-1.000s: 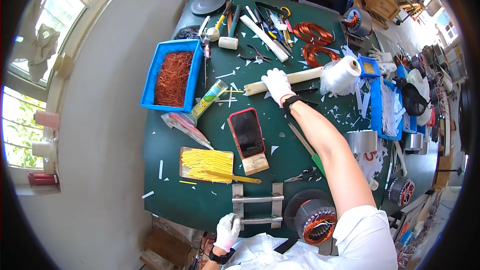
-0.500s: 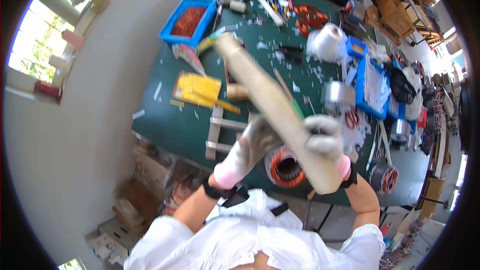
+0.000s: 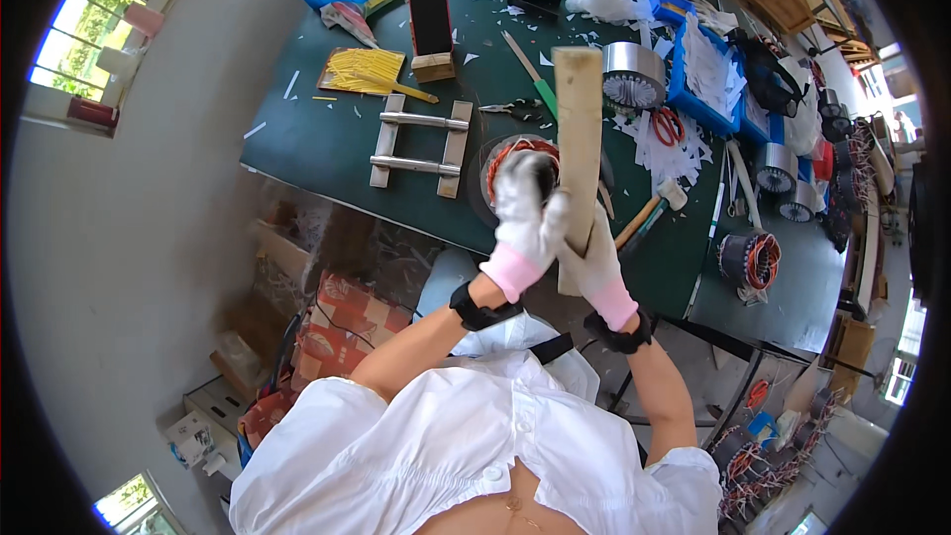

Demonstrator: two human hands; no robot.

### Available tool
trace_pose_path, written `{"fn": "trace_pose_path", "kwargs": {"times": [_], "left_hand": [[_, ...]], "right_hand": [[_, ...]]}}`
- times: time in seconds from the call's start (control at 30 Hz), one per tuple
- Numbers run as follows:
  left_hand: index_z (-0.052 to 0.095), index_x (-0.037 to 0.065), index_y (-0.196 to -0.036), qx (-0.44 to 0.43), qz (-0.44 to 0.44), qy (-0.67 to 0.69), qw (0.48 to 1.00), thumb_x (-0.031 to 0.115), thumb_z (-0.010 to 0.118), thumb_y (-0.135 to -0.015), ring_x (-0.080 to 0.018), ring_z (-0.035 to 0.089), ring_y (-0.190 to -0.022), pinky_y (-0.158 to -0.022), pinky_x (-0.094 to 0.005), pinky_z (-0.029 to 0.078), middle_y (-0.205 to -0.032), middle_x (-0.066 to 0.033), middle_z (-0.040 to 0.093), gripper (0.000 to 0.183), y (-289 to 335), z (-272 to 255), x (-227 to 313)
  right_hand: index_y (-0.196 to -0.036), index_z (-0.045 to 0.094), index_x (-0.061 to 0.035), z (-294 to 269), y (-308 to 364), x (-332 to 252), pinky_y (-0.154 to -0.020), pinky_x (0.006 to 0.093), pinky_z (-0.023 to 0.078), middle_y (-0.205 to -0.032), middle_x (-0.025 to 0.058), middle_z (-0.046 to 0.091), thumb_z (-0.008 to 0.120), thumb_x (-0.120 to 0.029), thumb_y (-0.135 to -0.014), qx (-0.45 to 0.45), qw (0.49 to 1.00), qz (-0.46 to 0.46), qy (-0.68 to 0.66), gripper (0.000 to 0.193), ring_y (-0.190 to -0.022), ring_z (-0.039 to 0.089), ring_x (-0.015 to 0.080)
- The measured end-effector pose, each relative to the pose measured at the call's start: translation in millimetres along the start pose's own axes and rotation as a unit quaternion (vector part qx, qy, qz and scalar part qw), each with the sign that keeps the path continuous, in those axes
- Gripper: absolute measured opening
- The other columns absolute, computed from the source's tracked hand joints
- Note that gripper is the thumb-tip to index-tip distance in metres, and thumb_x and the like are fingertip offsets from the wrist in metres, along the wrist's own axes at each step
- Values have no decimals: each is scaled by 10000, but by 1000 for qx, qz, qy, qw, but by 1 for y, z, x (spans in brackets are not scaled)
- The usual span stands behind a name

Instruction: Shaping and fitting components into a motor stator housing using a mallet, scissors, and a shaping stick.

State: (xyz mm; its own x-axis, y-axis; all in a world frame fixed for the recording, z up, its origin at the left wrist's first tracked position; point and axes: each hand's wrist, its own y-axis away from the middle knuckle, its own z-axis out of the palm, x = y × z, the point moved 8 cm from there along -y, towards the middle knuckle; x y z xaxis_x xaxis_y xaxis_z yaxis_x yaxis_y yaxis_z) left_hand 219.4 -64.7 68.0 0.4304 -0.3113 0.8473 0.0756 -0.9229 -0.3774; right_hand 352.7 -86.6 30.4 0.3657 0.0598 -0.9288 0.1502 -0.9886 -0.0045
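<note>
A long pale wooden board [image 3: 578, 129] stands nearly upright in front of me, with its lower end close to my body. My right hand [image 3: 594, 263], in a white glove with a pink cuff, is closed around its lower part, and the board hides some of the fingers. Just left of the board, my gloved left hand [image 3: 525, 208] has its fingers apart from the thumb, with the thumb beside the board's edge. Behind that hand is a wound motor stator [image 3: 492, 170] with orange-red windings, mostly covered. I cannot tell whether the left fingers touch it.
On the green table [image 3: 327, 173] are a two-bar metal-and-wood frame [image 3: 421, 166], a phone [image 3: 430, 20] on a wooden stand, yellow strips [image 3: 367, 69], pliers [image 3: 515, 109], a mallet [image 3: 672, 195], red scissors [image 3: 668, 126] and a bare stator core [image 3: 634, 74]. Blue trays [image 3: 684, 89] stand at right.
The board has swung from a leftward slant to nearly upright. My right hand has moved left and down along with it; my left hand has risen over the stator. The view has shifted.
</note>
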Motion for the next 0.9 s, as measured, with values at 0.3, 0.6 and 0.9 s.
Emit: {"fn": "trace_pose_path", "kwargs": {"times": [0.3,0.6,0.9], "left_hand": [[196,16,-1379,23,-183,-49,982,104,548,-783,-413,323,-1237,-1048,-432,285,-1325,-257,294,698,45,21,-139],[281,50,-1346,14,-246,-5,969,189,614,-768,-411,404,-1182,-1012,-437,335,-1288,-235,390,682,17,12,-156],[411,18,-1272,108,-234,38,965,12,494,-711,-323,419,-1182,-1035,-376,325,-1246,-180,426,567,26,13,-146]], "right_hand": [[-1103,547,46,-69,-32,19,-848,329,438,-1012,170,538,662,-209,-735,-104,972,47,206,462,-957,564,275],[-1197,392,-5,-48,-44,29,-746,314,473,-932,181,593,679,-307,-788,-137,961,153,186,584,-816,601,223],[-1001,499,-28,-135,-42,-79,-568,315,493,-776,73,531,574,-204,-810,104,940,-99,-309,270,-660,566,168]]}}
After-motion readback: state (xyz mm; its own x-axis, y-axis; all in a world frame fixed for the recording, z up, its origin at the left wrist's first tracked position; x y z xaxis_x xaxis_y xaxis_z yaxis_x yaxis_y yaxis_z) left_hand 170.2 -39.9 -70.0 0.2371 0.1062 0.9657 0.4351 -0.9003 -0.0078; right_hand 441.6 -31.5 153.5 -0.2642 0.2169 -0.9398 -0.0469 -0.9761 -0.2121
